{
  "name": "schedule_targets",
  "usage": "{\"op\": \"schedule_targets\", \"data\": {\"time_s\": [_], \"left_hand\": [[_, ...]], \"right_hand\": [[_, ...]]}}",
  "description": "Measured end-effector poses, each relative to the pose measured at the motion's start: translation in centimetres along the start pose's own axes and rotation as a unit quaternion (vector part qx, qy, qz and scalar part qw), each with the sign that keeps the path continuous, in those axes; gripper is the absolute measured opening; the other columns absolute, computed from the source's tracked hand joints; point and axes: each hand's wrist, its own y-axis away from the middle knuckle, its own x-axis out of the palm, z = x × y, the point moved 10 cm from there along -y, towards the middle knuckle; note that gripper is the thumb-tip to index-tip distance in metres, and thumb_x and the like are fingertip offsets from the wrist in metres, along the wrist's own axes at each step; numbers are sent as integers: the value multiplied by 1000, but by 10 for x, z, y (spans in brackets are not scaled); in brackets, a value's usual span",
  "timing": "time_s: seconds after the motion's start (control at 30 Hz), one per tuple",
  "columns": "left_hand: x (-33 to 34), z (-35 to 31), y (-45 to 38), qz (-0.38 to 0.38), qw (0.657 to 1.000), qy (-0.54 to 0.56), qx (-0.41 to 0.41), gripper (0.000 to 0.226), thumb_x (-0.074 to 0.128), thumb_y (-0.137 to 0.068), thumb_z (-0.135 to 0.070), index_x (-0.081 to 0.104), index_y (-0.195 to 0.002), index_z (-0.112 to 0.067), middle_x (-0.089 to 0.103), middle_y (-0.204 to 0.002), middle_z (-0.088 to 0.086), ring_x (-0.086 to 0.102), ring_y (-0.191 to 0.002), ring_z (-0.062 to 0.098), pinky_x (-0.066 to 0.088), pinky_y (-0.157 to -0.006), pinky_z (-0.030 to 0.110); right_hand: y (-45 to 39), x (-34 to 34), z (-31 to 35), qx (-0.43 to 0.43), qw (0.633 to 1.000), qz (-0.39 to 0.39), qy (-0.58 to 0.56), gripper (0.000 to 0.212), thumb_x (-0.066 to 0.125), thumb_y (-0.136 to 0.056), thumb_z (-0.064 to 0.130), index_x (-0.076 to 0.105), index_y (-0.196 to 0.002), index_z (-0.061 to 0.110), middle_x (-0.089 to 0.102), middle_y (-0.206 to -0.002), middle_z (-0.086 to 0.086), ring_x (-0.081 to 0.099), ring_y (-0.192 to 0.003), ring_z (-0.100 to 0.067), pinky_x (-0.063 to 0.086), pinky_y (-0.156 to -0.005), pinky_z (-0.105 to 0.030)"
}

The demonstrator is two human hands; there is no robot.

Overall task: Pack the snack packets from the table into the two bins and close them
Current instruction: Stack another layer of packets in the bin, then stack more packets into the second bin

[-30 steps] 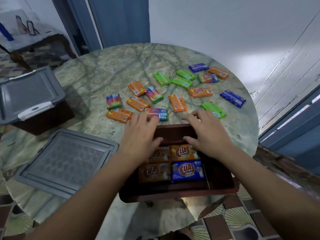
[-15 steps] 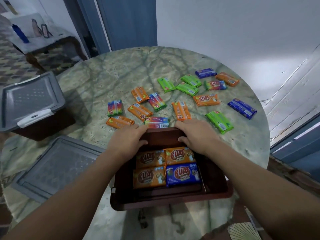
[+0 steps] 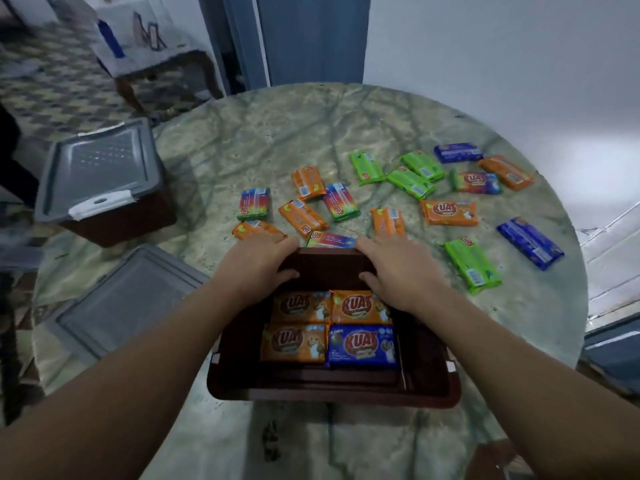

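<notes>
Brown bin (image 3: 332, 389), both hands gripping its far rim, long axis left-right.

This looks like a room in a home; a round table (image 3: 277, 140) with a green marbled top stands close to a plain pale wall (image 3: 502, 57), with a blue door frame (image 3: 311, 36) behind it; the floor (image 3: 45, 98) at the left is tiled in a small repeating pattern; a low wooden side table (image 3: 156, 64) under a light cloth stands further back, carrying a blue bottle (image 3: 110, 38) and some small objects too blurred to make out; household storage bins and snack packets (image 3: 448, 213) lie about the tabletop.
</notes>
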Motion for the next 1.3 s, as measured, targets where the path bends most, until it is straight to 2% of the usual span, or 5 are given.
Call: {"op": "schedule_targets", "data": {"time_s": [0.3,0.5,0.8,1.03,1.3], "left_hand": [[-4,42,-15,56,937,289,-186,52,32,-100,-67,67,-88,-31,68,-90,-10,65,-89,13,50,-81,35],[10,86,-50,144,962,148,-180,19,60,-97,-20,67,-114,-20,65,-113,1,59,-97,17,49,-81,31],[75,107,-63,263,958,-91,-66,64,74,-88,-26,44,-144,-23,50,-139,10,47,-125,32,46,-90,44],[80,110,-72,247,961,-115,-43,71,76,-83,-45,44,-144,-25,45,-141,9,42,-131,33,40,-108,52],[31,109,-72,108,972,148,-145,68,78,-73,-51,43,-125,-26,41,-120,7,52,-90,21,46,-73,33]], "right_hand": [[-35,-6,-18,103,968,87,-211,64,25,-100,73,67,-126,32,67,-130,-6,58,-124,-30,45,-99,-40],[-88,34,-28,129,952,176,-214,28,72,-89,56,69,-101,31,66,-112,2,63,-105,-21,52,-92,-37],[-127,83,-10,112,950,259,-131,74,87,-81,26,49,-144,21,55,-143,-10,55,-125,-28,46,-100,-35],[-130,89,-7,103,961,247,-65,79,84,-81,36,45,-148,19,47,-146,-14,51,-131,-30,44,-109,-39],[-125,46,-10,119,979,133,-95,80,81,-68,55,38,-125,18,55,-123,-12,57,-105,-32,51,-86,-42]]}}
